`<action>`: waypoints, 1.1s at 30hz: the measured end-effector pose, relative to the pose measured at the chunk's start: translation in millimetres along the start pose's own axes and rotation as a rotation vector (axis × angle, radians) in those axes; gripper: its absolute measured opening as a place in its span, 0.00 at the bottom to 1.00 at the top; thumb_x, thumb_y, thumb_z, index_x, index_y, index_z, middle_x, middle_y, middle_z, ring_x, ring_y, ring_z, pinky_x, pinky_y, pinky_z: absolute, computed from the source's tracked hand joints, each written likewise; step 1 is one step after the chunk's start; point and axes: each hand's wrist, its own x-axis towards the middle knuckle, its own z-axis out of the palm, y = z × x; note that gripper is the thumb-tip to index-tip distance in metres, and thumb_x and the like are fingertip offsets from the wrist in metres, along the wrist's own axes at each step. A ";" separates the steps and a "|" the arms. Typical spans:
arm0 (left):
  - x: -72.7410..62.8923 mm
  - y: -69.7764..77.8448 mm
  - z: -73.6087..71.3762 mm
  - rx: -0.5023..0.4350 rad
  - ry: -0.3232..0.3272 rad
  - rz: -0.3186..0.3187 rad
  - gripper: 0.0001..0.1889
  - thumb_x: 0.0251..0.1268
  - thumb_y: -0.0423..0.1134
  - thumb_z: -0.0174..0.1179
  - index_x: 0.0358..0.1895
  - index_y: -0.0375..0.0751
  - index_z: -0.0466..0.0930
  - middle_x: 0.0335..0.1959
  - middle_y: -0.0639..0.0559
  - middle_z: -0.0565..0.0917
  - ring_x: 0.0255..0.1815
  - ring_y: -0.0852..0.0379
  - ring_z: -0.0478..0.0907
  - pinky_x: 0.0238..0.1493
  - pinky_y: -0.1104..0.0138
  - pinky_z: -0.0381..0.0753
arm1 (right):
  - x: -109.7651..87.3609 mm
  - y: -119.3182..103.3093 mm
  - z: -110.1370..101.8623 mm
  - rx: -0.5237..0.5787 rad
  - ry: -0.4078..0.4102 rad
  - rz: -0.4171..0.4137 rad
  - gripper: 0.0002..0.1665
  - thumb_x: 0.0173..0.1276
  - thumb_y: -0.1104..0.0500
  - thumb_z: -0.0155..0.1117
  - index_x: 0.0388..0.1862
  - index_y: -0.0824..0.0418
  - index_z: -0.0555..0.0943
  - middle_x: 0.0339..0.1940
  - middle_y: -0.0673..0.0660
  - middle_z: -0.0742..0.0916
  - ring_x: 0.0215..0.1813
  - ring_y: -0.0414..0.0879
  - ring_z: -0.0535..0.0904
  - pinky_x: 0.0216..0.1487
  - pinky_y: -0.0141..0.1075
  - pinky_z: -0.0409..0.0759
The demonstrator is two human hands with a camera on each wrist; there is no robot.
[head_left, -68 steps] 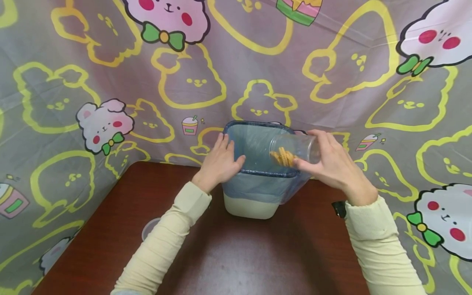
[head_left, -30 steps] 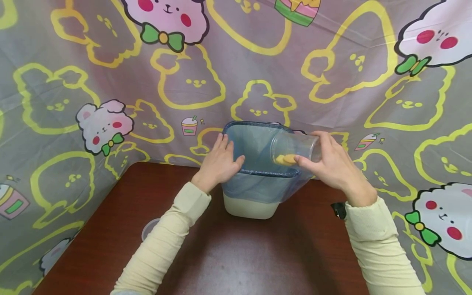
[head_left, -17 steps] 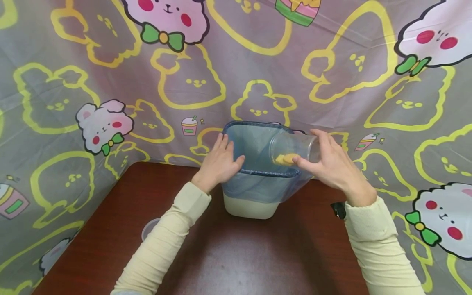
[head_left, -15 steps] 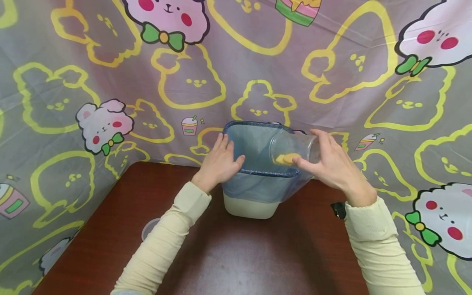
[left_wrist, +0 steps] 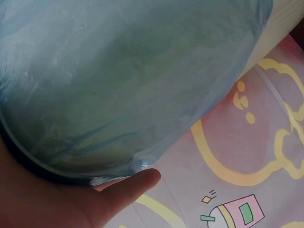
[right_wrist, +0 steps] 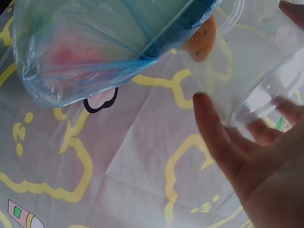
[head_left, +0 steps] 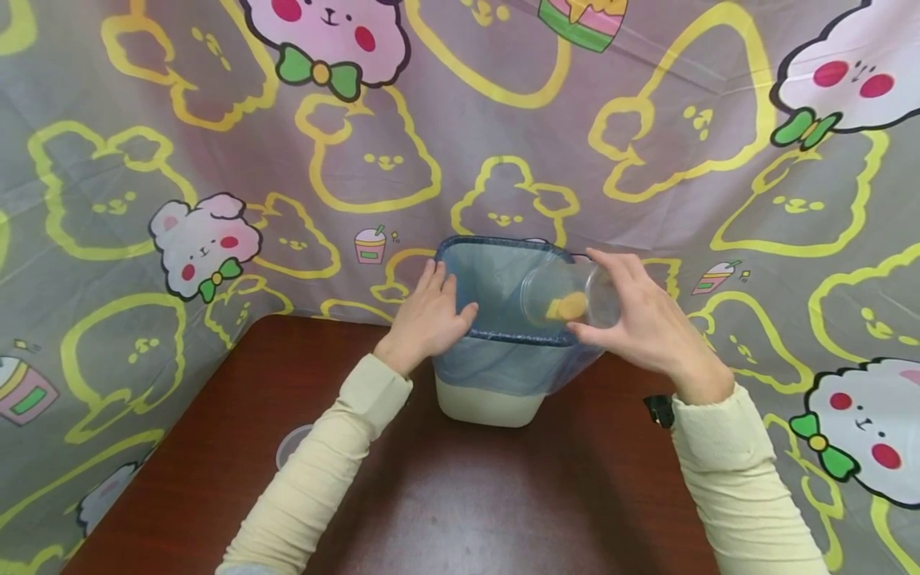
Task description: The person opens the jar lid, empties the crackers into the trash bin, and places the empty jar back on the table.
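Observation:
In the head view a cream bin (head_left: 489,407) lined with a thin blue plastic bag (head_left: 496,369) stands on the table. My left hand (head_left: 426,313) rests on its left rim, fingers straight and thumb spread towards the opening; the left wrist view shows a finger lying outside the bag. My right hand (head_left: 650,327) grips a clear plastic jar (head_left: 575,279) near its base. The jar lies on its side, its mouth over the bin's right part. A few yellow-orange biscuits (head_left: 569,307) sit inside; one biscuit (right_wrist: 202,40) shows near the mouth in the right wrist view.
A round translucent lid (head_left: 293,443) lies on the dark red-brown table (head_left: 460,495), partly hidden by the left forearm. A cartoon-printed cloth (head_left: 503,128) hangs close behind the bin and along both sides. The bag sags outward at the bin's right.
Fewer biscuits show in the jar than in the earliest frame. The right hand has just turned the jar slightly, and the biscuits in it have shifted. The left hand stays in place.

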 end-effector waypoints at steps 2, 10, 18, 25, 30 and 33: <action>0.4 -0.1 0.4 0.000 0.002 0.003 0.38 0.73 0.59 0.38 0.74 0.30 0.53 0.78 0.36 0.47 0.80 0.43 0.35 0.79 0.55 0.43 | 0.1 1.9 1.0 0.025 0.000 -0.060 0.54 0.48 0.53 0.78 0.73 0.53 0.63 0.64 0.61 0.72 0.57 0.56 0.72 0.54 0.54 0.74; 0.9 0.0 1.1 0.003 0.005 0.003 0.38 0.73 0.59 0.38 0.74 0.31 0.54 0.78 0.36 0.47 0.80 0.43 0.36 0.79 0.55 0.45 | 0.4 4.1 2.0 0.026 -0.010 -0.170 0.56 0.46 0.57 0.79 0.75 0.51 0.62 0.65 0.60 0.70 0.63 0.56 0.69 0.56 0.54 0.73; 0.4 0.6 0.0 -0.006 0.004 0.000 0.38 0.73 0.59 0.38 0.74 0.31 0.54 0.78 0.36 0.47 0.80 0.43 0.35 0.79 0.55 0.44 | 0.5 4.4 1.8 0.022 0.006 -0.204 0.57 0.45 0.58 0.79 0.75 0.50 0.62 0.65 0.60 0.70 0.64 0.55 0.67 0.56 0.52 0.72; 0.0 0.2 -0.3 -0.010 0.003 0.001 0.38 0.73 0.59 0.38 0.74 0.31 0.53 0.78 0.36 0.47 0.80 0.44 0.35 0.79 0.55 0.44 | 0.5 5.2 2.8 0.020 0.012 -0.201 0.56 0.44 0.58 0.79 0.74 0.53 0.63 0.65 0.61 0.70 0.64 0.56 0.68 0.57 0.52 0.72; 0.0 -0.1 0.0 -0.007 0.008 0.006 0.38 0.73 0.59 0.38 0.74 0.30 0.54 0.78 0.36 0.47 0.80 0.43 0.35 0.79 0.55 0.44 | 0.2 5.8 3.8 0.021 0.017 -0.200 0.56 0.43 0.57 0.79 0.73 0.54 0.64 0.65 0.61 0.71 0.65 0.56 0.67 0.58 0.52 0.71; 0.0 0.1 -0.1 -0.004 0.008 0.007 0.38 0.73 0.59 0.38 0.74 0.30 0.54 0.78 0.36 0.47 0.80 0.43 0.35 0.79 0.55 0.44 | -0.2 6.1 4.3 0.026 0.023 -0.194 0.55 0.43 0.57 0.79 0.73 0.54 0.64 0.65 0.61 0.71 0.65 0.55 0.68 0.58 0.52 0.71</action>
